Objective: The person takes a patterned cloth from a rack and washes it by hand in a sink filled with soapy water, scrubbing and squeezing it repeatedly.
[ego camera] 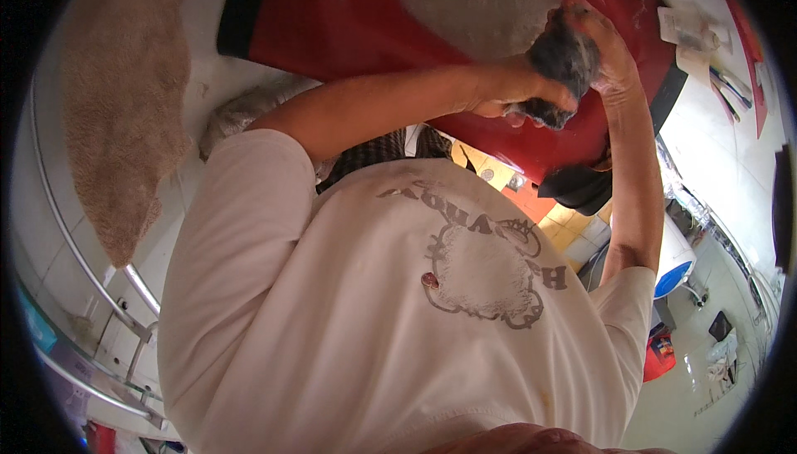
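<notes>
Both of my bare hands are at the upper right, over a glossy red curved surface that has black bands at its ends and a large grey patch. Between them is a crumpled dark grey bundle, wet-looking; whether it is cloth or another soft material cannot be told. The fingers of my left hand wrap its lower part. My right hand grips its upper right side, with the wrist bent. Parts of my fingers are hidden by the bundle.
A brown towel hangs at the left near curved metal rails. Slim tools and small packets lie on white tiles at the right. A black item hangs below the red surface. A white cylindrical appliance stands at the lower right.
</notes>
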`<action>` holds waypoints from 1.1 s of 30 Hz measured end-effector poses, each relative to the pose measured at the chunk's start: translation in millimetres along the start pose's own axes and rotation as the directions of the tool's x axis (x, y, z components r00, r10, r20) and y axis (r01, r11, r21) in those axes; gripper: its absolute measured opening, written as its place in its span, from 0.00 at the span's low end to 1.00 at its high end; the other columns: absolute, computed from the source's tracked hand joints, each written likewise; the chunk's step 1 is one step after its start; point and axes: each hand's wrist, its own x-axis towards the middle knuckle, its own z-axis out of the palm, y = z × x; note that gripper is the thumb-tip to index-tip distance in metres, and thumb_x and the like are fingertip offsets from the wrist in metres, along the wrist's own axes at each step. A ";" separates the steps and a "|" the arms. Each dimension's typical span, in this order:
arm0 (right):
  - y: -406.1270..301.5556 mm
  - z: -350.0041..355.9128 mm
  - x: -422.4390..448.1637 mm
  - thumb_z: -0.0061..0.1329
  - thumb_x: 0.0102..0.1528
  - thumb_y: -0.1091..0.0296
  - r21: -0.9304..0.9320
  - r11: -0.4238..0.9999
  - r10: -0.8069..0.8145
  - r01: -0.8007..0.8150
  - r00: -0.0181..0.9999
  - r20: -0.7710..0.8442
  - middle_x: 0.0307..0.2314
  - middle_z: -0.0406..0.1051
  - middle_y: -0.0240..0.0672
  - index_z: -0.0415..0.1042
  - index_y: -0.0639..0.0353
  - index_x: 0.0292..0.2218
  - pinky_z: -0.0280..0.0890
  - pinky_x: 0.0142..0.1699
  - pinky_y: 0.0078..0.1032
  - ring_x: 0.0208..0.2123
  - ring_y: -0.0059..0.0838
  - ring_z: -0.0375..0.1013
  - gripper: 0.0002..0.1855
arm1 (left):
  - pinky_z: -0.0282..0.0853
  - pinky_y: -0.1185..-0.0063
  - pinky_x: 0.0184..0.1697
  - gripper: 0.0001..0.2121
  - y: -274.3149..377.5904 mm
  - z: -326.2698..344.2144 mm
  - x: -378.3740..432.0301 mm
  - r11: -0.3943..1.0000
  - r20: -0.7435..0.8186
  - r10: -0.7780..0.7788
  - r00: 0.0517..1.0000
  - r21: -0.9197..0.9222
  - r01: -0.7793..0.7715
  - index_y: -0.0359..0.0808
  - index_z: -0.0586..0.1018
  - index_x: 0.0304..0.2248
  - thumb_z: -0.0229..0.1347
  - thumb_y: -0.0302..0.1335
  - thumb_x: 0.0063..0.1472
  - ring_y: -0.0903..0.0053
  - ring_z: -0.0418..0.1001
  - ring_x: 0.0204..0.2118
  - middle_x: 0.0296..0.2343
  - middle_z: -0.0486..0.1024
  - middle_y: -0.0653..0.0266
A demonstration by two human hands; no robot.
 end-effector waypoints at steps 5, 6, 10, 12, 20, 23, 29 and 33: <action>-1.5 15.3 3.2 0.43 0.51 0.68 -0.212 0.975 0.033 -0.068 0.985 -0.168 0.30 0.68 0.31 0.68 0.61 0.38 0.64 0.37 0.17 0.31 0.20 0.68 0.12 | 0.61 0.82 0.24 0.23 -17.4 0.8 17.7 0.998 -0.094 0.026 0.995 -0.049 -0.031 0.39 0.69 0.37 0.62 0.41 0.43 0.80 0.67 0.28 0.28 0.69 0.66; 1.8 11.1 6.0 0.44 0.51 0.68 -0.292 0.954 0.008 -0.072 0.976 -0.216 0.30 0.68 0.31 0.68 0.61 0.37 0.64 0.37 0.16 0.31 0.20 0.68 0.11 | 0.61 0.82 0.24 0.23 -19.9 2.1 19.6 0.997 -0.143 0.032 0.989 -0.064 -0.042 0.40 0.70 0.36 0.62 0.42 0.43 0.80 0.67 0.28 0.27 0.70 0.66; 19.6 9.8 9.1 0.45 0.50 0.67 -0.514 0.858 -0.189 0.011 0.936 -0.296 0.28 0.69 0.30 0.71 0.61 0.33 0.63 0.35 0.17 0.29 0.19 0.68 0.09 | 0.61 0.80 0.25 0.22 -27.8 -2.1 26.1 0.996 -0.173 0.027 0.984 -0.076 -0.041 0.41 0.70 0.36 0.62 0.42 0.44 0.80 0.68 0.27 0.27 0.70 0.66; 28.1 14.1 10.6 0.45 0.50 0.67 -0.554 0.833 -0.232 -0.005 0.905 -0.358 0.28 0.69 0.30 0.71 0.62 0.32 0.63 0.35 0.17 0.29 0.20 0.68 0.09 | 0.62 0.79 0.25 0.22 -32.1 -3.3 29.5 0.994 -0.240 0.024 0.970 -0.101 -0.050 0.41 0.70 0.37 0.62 0.42 0.44 0.79 0.68 0.28 0.27 0.70 0.66; 22.2 5.5 -5.2 0.43 0.50 0.63 -0.574 0.819 -0.287 0.032 0.888 -0.360 0.29 0.72 0.36 0.71 0.63 0.36 0.64 0.39 0.23 0.32 0.30 0.71 0.15 | 0.61 0.78 0.24 0.20 -33.3 9.7 27.7 0.965 -0.334 0.263 0.905 0.101 -0.243 0.41 0.70 0.35 0.63 0.35 0.44 0.79 0.68 0.27 0.25 0.70 0.67; 22.3 5.6 -10.3 0.45 0.51 0.60 -0.726 0.686 -0.326 -0.055 0.868 -0.375 0.30 0.72 0.38 0.71 0.63 0.36 0.63 0.41 0.24 0.34 0.30 0.71 0.16 | 0.66 0.72 0.32 0.25 -29.5 6.5 20.6 0.944 -0.203 0.288 0.936 0.225 -0.242 0.40 0.69 0.40 0.64 0.37 0.44 0.74 0.70 0.35 0.30 0.72 0.64; 11.1 13.8 -23.7 0.46 0.53 0.46 -0.132 0.991 -0.042 0.000 0.948 -0.316 0.41 0.68 0.42 0.65 0.62 0.46 0.61 0.50 0.29 0.43 0.33 0.67 0.29 | 0.68 0.73 0.27 0.22 -40.7 3.2 13.5 0.987 -0.186 0.157 0.970 0.048 -0.151 0.37 0.69 0.40 0.62 0.32 0.45 0.72 0.72 0.30 0.29 0.72 0.62; 20.5 0.1 -52.6 0.45 0.50 0.39 0.265 0.952 -0.118 0.156 0.981 -0.152 0.49 0.60 0.45 0.58 0.61 0.52 0.58 0.54 0.36 0.49 0.39 0.62 0.38 | 0.69 0.74 0.23 0.20 -40.7 7.9 0.3 0.894 0.273 0.208 0.939 -0.443 -0.069 0.34 0.69 0.41 0.56 0.32 0.49 0.68 0.72 0.28 0.30 0.73 0.57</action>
